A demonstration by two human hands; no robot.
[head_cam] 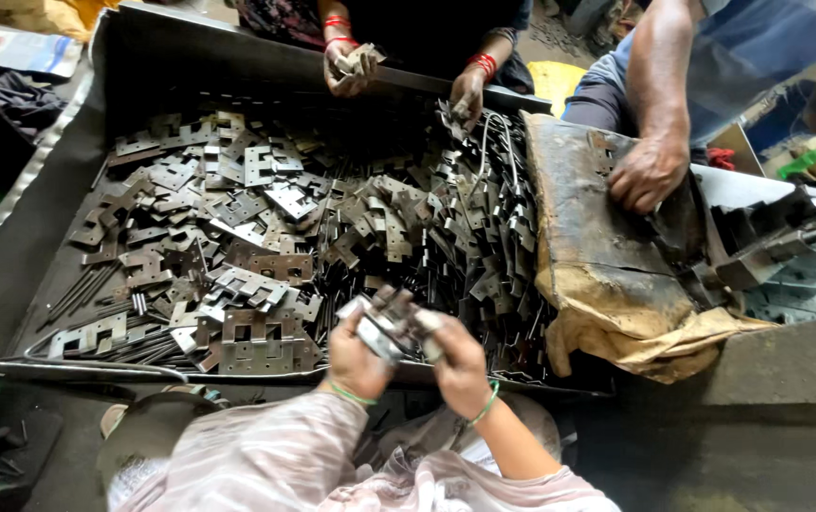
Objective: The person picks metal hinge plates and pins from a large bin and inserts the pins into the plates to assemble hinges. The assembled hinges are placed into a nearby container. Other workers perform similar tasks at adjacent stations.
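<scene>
My left hand (356,358) and my right hand (460,365) are together at the near edge of a large metal tray (142,57). Both hands grip a small stack of grey metal hinge plates (391,324) held between them. Green bangles circle both my wrists. The tray holds a wide heap of loose hinge plates (256,218) and thin metal pins (85,289). My patterned light sleeves fill the bottom of the view.
Across the tray a person with red bangles holds hinge pieces in one hand (349,68) and reaches into the heap with the other (467,95). At right another person's hand (648,173) rests on a worn brown cardboard sheet (597,265) beside a metal machine part (768,248).
</scene>
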